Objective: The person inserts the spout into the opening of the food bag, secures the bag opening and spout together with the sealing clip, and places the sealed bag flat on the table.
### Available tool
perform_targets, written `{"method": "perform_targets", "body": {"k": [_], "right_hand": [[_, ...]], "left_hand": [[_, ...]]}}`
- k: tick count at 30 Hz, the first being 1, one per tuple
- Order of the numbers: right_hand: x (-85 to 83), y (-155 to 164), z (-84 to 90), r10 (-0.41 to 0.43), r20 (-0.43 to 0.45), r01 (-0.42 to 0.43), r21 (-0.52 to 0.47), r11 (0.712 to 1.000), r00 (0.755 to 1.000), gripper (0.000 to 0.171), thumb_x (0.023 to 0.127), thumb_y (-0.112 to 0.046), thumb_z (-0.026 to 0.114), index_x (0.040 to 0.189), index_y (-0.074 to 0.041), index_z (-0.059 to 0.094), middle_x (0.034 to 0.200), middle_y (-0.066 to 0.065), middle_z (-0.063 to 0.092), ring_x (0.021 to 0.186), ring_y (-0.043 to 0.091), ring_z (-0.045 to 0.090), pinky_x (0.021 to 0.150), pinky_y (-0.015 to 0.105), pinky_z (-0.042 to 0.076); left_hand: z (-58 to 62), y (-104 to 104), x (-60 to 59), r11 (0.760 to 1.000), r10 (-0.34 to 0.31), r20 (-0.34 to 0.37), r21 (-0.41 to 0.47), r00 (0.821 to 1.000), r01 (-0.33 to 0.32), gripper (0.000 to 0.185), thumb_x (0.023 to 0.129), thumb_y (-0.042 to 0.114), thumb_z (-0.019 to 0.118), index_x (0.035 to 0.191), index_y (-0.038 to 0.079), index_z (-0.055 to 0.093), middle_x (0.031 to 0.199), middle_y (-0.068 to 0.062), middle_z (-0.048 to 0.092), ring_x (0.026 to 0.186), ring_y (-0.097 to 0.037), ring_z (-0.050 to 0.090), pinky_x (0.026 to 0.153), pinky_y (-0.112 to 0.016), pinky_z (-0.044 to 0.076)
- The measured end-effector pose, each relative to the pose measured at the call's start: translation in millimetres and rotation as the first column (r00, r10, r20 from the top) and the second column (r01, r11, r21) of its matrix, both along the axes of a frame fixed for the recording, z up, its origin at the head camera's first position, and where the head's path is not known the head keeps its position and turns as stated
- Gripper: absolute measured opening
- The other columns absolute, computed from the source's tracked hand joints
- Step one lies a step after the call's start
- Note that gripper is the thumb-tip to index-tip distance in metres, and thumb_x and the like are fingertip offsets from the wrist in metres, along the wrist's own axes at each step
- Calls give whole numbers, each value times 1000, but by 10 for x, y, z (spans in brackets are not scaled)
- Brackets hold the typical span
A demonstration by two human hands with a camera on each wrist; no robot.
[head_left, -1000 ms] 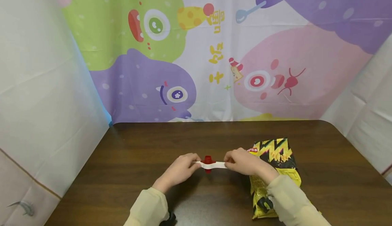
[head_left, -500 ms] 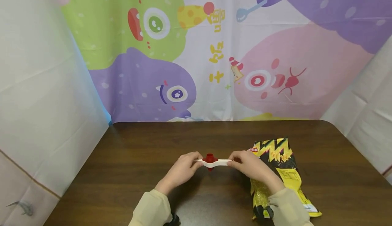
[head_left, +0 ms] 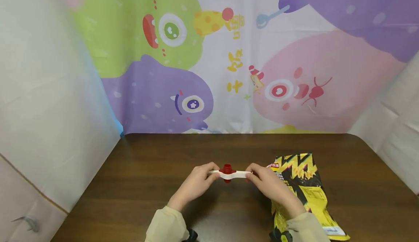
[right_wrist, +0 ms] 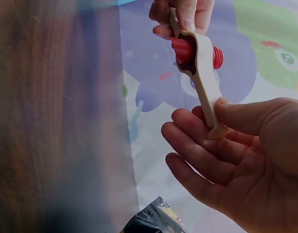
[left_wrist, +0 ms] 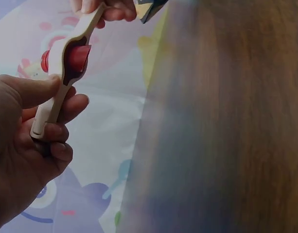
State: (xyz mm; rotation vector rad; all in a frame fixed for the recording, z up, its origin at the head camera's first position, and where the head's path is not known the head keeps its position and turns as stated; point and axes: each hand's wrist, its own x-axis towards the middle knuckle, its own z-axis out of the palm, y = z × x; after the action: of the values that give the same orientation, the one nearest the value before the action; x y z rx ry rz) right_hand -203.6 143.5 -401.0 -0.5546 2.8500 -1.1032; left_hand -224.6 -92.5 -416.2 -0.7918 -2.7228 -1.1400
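A long white bag clip (head_left: 240,174) with a red spout (head_left: 227,167) through its middle is held level above the table. Its left end is pinched by my left hand (head_left: 197,182), thumb on the near side. At the other end, my right hand (head_left: 270,184) pinches it between thumb and fingers. In the left wrist view, the left thumb presses the white arm (left_wrist: 47,109) close to the ring round the spout. The right wrist view has the right thumb on the white end (right_wrist: 209,99), with the other fingers spread beneath.
A yellow and black snack bag (head_left: 315,205) lies on the dark wooden table (head_left: 157,154), partly under the right forearm. Behind the table hangs a cartoon-printed cloth (head_left: 242,114). White cloth walls (head_left: 55,100) close off the sides.
Both hands have lifted the clip slightly, and it has tilted so more of the spout's top shows. Both hands keep their grip. The head view has shifted a little.
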Motion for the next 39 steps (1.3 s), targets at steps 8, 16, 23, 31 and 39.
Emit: {"method": "perform_targets", "body": {"k": [8,16,23,31,39], "right_hand": [[-14,4,9,-22,-16,22,3,1000,1000,9,89,-22,57,91,-13,60,62,-5,43,50,8,32,45,21,29],[-13,-16,14,-112,-59,111,-19,994,992,8,89,-22,57,91,-15,61,61,-5,44,48,9,32,45,22,29],[-11,-38,-39,-115,-109,115,-5,993,987,8,87,-25,59,86,-17,61,58,-7,44,46,7,32,44,22,28],[-27,-51,-80,-165,-148,169,16,986,975,10,85,-24,63,88,-15,59,60,-7,48,48,8,36,46,22,31],[-28,-94,-92,-222,-208,230,13,973,953,11,84,-20,64,87,-13,57,60,-5,48,47,9,37,45,22,31]], "left_hand": [[-18,29,-13,1000,1,24,12,1000,-2,10,87,24,60,94,17,64,89,7,62,71,-8,51,63,-22,42],[38,86,-21,1000,30,-59,0,998,-30,15,87,23,60,97,14,67,93,3,64,76,-9,55,66,-23,44],[-14,50,-35,997,58,-95,52,994,-54,14,84,20,64,95,13,69,91,2,66,74,-9,58,63,-21,46],[-31,76,-27,993,90,-86,78,992,-83,15,82,18,66,95,11,69,90,0,66,69,-9,56,59,-20,45],[-58,100,-43,988,135,-91,82,987,-128,14,81,17,67,93,11,70,88,0,67,65,-8,53,56,-19,42]]}}
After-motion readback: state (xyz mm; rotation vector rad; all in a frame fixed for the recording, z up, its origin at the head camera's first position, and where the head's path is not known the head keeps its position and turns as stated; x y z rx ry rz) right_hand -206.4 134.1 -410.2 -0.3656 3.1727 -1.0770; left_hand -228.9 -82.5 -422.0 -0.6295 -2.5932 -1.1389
